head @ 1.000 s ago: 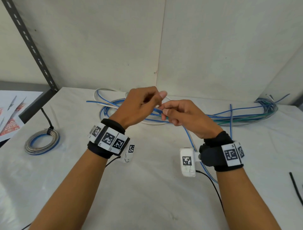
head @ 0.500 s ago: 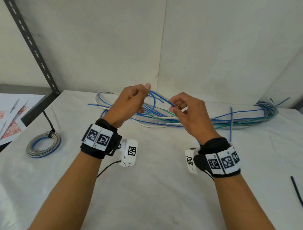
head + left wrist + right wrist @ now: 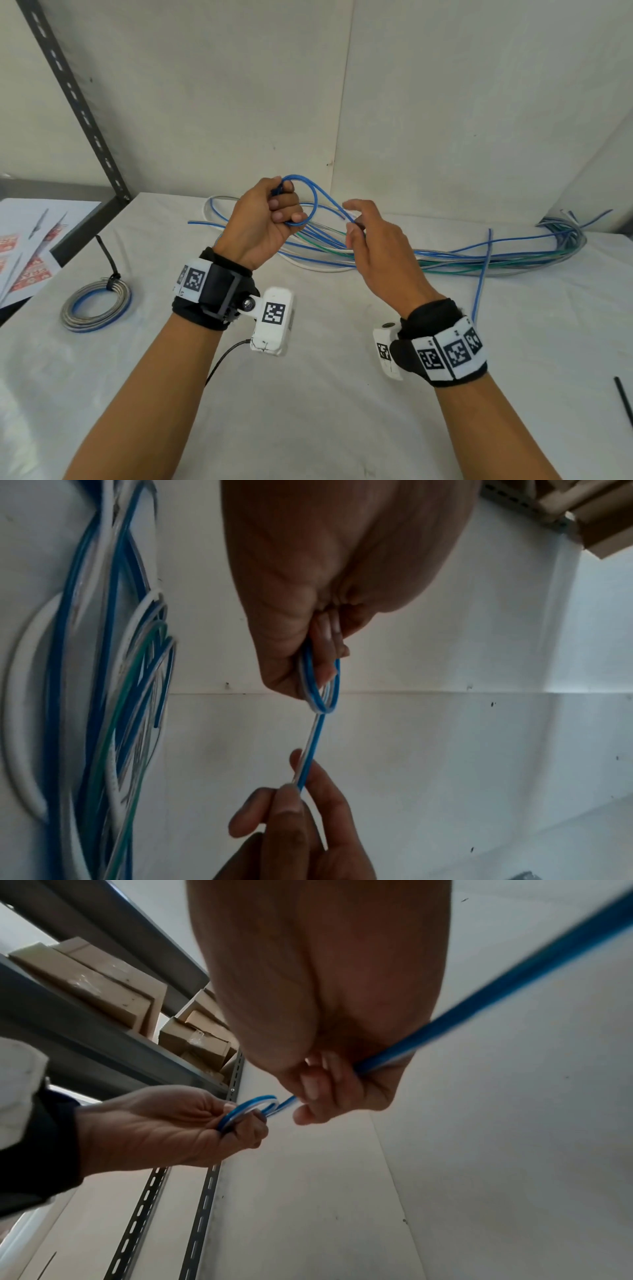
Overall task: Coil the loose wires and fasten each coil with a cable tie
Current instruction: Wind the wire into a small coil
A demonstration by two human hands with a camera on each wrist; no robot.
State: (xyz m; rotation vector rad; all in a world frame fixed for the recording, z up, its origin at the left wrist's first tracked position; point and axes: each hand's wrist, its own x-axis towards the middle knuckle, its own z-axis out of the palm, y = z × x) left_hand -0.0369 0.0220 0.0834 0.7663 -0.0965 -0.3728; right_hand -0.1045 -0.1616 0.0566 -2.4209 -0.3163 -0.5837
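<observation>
Head view: white table point(image 3: 308, 394), loose wires point(image 3: 445, 255) by wall point(image 3: 445, 102).

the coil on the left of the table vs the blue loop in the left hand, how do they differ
The finished coil lies flat on the table; the blue loop is held up in the left hand. The coil has many turns bound by a black cable tie; the loop has few and none. Both are blue-and-clear wire.

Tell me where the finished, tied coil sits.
In the head view the tied coil lies on the table's left side, left of the left hand, beside the papers.
</observation>
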